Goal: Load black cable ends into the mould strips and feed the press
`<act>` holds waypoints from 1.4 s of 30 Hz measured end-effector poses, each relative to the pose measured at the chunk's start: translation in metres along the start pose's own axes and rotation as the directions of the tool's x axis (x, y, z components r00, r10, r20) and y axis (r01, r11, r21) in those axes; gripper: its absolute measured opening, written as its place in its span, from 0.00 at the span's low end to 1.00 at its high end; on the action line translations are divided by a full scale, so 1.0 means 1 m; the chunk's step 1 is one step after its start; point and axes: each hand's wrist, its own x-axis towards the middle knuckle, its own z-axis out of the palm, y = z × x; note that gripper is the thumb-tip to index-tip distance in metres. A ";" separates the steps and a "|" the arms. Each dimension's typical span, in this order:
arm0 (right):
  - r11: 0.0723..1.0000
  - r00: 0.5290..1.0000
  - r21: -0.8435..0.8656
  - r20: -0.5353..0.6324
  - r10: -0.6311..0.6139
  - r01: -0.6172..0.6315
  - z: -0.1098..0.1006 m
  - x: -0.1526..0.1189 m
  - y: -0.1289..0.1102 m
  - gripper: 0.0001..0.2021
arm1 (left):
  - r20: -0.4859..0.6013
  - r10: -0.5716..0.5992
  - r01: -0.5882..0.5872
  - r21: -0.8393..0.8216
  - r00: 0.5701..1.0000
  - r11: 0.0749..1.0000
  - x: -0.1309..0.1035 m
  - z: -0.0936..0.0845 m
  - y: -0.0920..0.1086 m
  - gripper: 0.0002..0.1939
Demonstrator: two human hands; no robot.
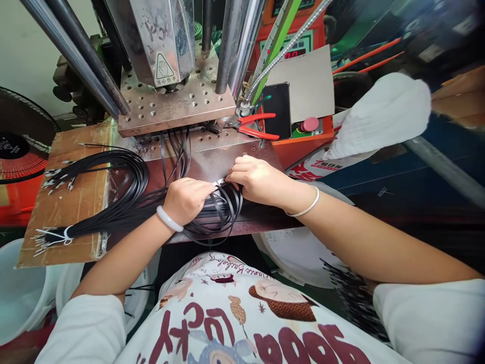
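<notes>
Black cables (pixel 215 215) lie looped at the front edge of the metal machine bed (pixel 151 172). My left hand (pixel 187 198) is closed at the left of the loops, fingertips pinching a small silvery end that is hard to make out. Close beside it, my right hand (pixel 252 179) is closed on black cable at the top right of the loops. A thick bundle of black cables (pixel 132 177) curves to the left, with its white-tied ends (pixel 56 237) on a brown cardboard sheet (pixel 76 197). More black cables (pixel 178 151) run back under the drilled press plate (pixel 178 111).
Red-handled pliers (pixel 259 132) lie right of the press plate, by a dark phone-like slab (pixel 278 108) and a red button (pixel 310 125). Metal columns rise behind. A fan (pixel 18 136) stands left. Tubs (pixel 22 288) flank my lap. White cloth (pixel 382 111) hangs at the right.
</notes>
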 end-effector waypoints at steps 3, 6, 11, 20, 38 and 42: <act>0.986 0.994 0.133 0.064 0.094 -0.102 -0.017 -0.006 0.005 0.10 | 0.079 0.069 -0.073 0.056 0.994 0.996 -0.002 0.001 0.003 0.14; 0.936 0.987 0.313 0.054 0.153 -0.162 -0.037 -0.023 0.017 0.09 | 0.116 0.004 -0.005 0.004 0.993 1.000 -0.004 -0.002 -0.001 0.13; 0.942 0.928 0.181 -0.200 0.315 -0.281 -0.038 -0.039 0.022 0.05 | 0.317 -0.155 0.071 0.261 0.936 0.963 0.003 -0.021 -0.010 0.11; 0.733 0.841 0.628 -0.225 0.493 -0.262 -0.006 -0.030 0.002 0.06 | -0.013 -0.280 0.276 -0.114 0.960 0.954 0.000 -0.008 -0.031 0.08; 0.964 0.969 0.242 -0.191 0.159 -0.111 0.006 -0.024 0.008 0.11 | -0.098 -0.356 0.319 -0.275 0.929 0.907 -0.006 -0.010 -0.030 0.09; 0.953 0.950 0.247 -0.213 0.229 -0.174 0.018 -0.021 -0.004 0.10 | 0.026 -0.381 0.368 -0.321 0.924 0.872 -0.005 -0.013 -0.028 0.08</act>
